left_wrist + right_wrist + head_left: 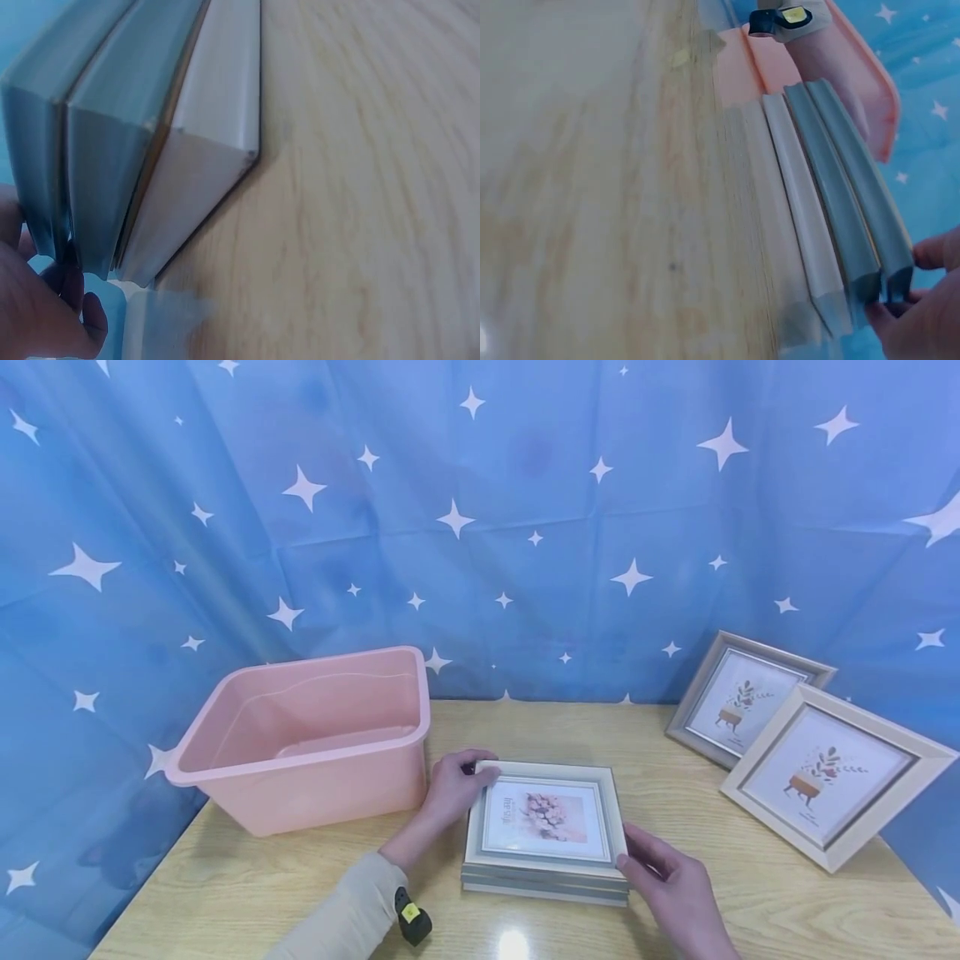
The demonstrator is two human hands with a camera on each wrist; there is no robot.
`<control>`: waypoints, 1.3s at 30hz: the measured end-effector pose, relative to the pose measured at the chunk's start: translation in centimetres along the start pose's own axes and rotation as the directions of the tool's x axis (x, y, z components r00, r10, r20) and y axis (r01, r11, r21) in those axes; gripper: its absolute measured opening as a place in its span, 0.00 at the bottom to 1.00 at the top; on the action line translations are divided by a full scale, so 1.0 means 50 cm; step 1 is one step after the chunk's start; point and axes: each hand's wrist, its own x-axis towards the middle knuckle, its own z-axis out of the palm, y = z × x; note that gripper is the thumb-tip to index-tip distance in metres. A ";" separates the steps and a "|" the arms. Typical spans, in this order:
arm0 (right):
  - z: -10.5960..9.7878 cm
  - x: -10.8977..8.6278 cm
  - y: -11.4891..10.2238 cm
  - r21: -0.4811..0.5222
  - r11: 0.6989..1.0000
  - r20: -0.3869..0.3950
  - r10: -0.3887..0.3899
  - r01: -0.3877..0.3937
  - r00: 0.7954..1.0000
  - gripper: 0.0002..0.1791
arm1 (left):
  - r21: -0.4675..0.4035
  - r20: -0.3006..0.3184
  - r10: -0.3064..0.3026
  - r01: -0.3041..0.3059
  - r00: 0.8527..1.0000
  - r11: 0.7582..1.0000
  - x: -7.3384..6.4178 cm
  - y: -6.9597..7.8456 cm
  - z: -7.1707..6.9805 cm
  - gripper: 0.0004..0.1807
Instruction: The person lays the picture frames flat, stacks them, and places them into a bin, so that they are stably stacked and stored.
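A stack of three picture frames lies on the table in front of me; the top picture frame [543, 818] has a pale border and a pink flower print. My left hand [459, 785] grips its far left corner, thumb on top. At the right edge, my right hand [667, 881] pinches the same frame. In the right wrist view, fingers [883, 321] reach the side between the top frame [862, 180] and the one under it. The left wrist view shows the lowest, white frame [217, 90] flat on the wood, beneath two grey-blue ones.
A pink plastic bin [330, 785] stands at the back left, with its inside partly visible. Two frames with plant prints lean at the right: a grey frame [693, 710] behind a cream frame [873, 827]. Behind the wooden table [547, 731] hangs a blue star-patterned curtain [525, 552].
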 end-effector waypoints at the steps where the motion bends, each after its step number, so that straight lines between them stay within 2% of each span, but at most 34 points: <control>1: 0.000 0.000 0.000 -0.002 1.000 0.000 0.007 -0.007 1.000 0.28 | 0.000 0.004 -0.001 0.001 1.000 1.000 0.000 -0.001 0.000 0.11; 7: -0.003 -0.004 0.000 -0.024 0.999 -0.008 0.037 -0.037 0.999 0.27 | 0.000 0.033 -0.025 0.025 0.999 1.000 -0.001 -0.008 0.000 0.11; 14: -0.005 -0.008 0.005 -0.010 1.000 0.002 0.018 -0.018 1.000 0.27 | -0.014 0.052 -0.024 0.025 0.998 1.000 0.001 -0.015 -0.001 0.11; 19: -0.007 -0.007 0.008 0.048 0.998 0.005 -0.051 0.050 0.999 0.27 | -0.001 0.044 -0.028 0.028 0.999 1.000 0.003 -0.012 -0.001 0.11; 24: -0.019 0.001 0.013 0.088 0.984 0.017 -0.159 0.157 0.987 0.28 | 0.009 0.034 -0.003 0.003 0.999 1.000 0.004 -0.011 -0.002 0.11; 28: -0.053 0.017 0.014 0.042 0.953 0.021 -0.300 0.299 0.954 0.32 | 0.011 0.040 0.003 -0.003 0.999 1.000 0.003 -0.014 -0.005 0.11; 31: -0.099 0.039 0.008 -0.025 0.896 0.036 -0.442 0.443 0.896 0.35 | 0.004 0.035 0.014 -0.014 0.999 1.000 0.003 -0.015 -0.006 0.11; 35: -0.179 0.069 -0.005 -0.125 0.820 0.048 -0.558 0.559 0.829 0.39 | -0.003 0.028 0.037 -0.037 0.999 0.999 0.004 -0.017 -0.006 0.11; 36: -0.201 0.076 -0.009 -0.146 0.810 0.042 -0.569 0.568 0.821 0.39 | -0.005 0.031 0.037 -0.037 0.999 0.999 0.003 -0.017 -0.006 0.11; 39: -0.274 0.100 -0.026 -0.224 0.798 0.012 -0.571 0.559 0.821 0.38 | -0.008 0.038 0.025 -0.024 0.999 1.000 0.003 -0.019 -0.007 0.12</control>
